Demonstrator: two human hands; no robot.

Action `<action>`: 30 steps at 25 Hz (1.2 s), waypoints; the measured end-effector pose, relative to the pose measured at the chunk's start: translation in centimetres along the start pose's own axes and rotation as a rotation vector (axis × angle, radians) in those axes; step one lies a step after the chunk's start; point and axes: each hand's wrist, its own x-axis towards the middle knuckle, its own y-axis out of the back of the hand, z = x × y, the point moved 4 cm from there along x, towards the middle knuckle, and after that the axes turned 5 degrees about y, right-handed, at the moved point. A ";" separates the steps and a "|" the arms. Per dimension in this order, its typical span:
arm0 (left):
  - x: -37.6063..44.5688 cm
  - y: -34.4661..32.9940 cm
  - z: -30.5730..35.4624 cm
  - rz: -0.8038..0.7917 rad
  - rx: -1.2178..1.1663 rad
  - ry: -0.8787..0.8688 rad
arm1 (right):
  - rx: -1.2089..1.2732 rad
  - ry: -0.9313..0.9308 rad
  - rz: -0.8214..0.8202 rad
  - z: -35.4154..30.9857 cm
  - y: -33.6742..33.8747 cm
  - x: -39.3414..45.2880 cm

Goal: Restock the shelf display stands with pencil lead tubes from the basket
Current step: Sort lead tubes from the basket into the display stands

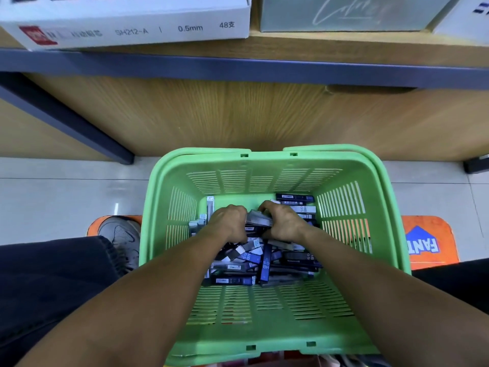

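Both hands are down in the green plastic basket [264, 329], centre of frame, over the heap of pencil lead tubes [254, 260] on its floor. Left hand [229, 221] and right hand [283, 221] sit side by side, near equal in reach — neither clearly the nearer. Between them they hold a small bundle of tubes [260, 219]: fingers of both curl round it from either side, knuckles up. How many tubes are in the bundle I cannot tell.

Key relation: the bundle's long axis runs roughly left–right across the frame, spanning the gap between the two hands. The loose tubes lie directly beneath and toward the lower edge of the frame, axes in all directions.

Materials: the tubes are slim, flat-sided, hard cases, dark blue and grey with white "HB 0.5" labels — smooth, likely slippery when stacked. Basket walls are slotted, moulded, slightly glossy.

The shelf edge [238, 67] runs across the upper frame, wood-grain with a dark rail; a white carton marked 0.5mm [148, 25] sits at upper left. Judgement: the bundle must travel up and away toward that shelf.
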 end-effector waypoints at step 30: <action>-19.8 18.9 2.6 0.050 -1.051 -0.314 | 0.681 0.280 0.089 -13.5 16.3 -15.9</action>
